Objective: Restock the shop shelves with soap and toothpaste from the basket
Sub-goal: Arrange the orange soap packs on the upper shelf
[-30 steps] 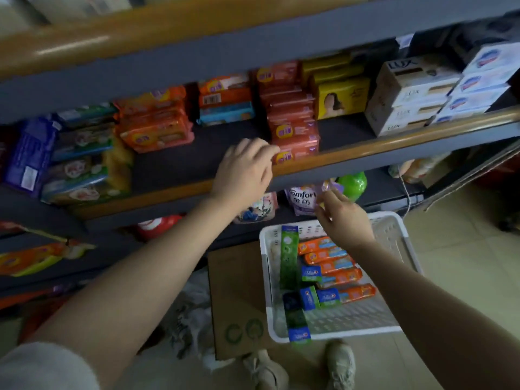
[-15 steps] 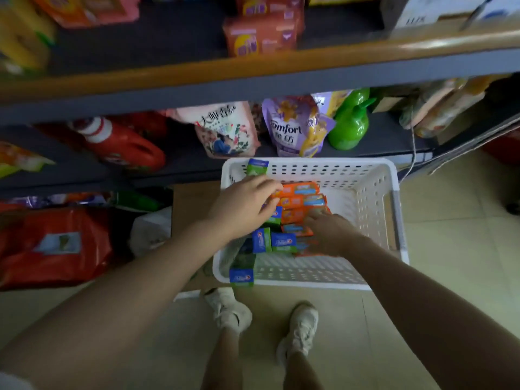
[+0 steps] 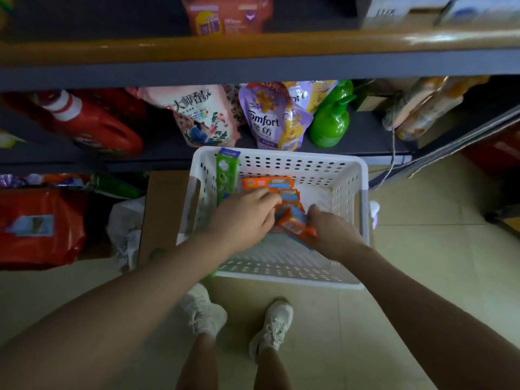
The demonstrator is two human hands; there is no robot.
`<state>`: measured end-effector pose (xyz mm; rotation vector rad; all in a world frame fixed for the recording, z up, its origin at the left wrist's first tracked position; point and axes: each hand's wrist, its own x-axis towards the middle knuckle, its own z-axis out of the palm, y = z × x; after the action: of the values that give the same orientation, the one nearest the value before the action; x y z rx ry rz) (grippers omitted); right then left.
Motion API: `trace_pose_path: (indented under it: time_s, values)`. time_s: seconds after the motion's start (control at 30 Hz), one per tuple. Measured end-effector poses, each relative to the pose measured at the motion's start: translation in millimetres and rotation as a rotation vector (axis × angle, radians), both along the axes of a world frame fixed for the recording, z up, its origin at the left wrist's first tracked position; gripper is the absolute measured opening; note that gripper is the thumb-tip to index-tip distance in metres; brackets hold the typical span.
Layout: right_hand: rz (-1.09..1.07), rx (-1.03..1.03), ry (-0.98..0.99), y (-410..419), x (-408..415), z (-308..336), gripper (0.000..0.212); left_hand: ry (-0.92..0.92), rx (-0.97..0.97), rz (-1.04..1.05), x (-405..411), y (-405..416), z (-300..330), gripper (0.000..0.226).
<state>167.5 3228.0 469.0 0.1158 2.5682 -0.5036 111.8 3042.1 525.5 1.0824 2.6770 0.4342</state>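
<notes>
"Comfort" on purple pouch (image 3: 274,119); "大师香氛" pink bag (image 3: 201,115).

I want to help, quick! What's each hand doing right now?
Left hand: in the basket, fingers curled onto the orange boxes; grip can't be told.
Right hand: closed, holding an orange box.

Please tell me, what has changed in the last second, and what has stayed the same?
Both hands came down from the shelf into the white basket. The right hand has taken hold of an orange box and tilted it up; the left hand rests on the other orange boxes. The basket and the green box have not moved.
</notes>
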Motion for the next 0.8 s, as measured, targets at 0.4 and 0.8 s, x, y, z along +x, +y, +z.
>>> trace_pose_path:
  time_s: [0.4,0.8]
  values:
    - [-0.804,-0.478,0.06,64.3,17.7,44.0,0.033,-0.263,-0.679,0.244,30.7,85.6,-85.9,0.038]
    - [-0.915,-0.64,0.122,64.7,32.5,29.0,0.009,-0.003,-0.688,0.124,32.9,71.2,-106.5,0.024]
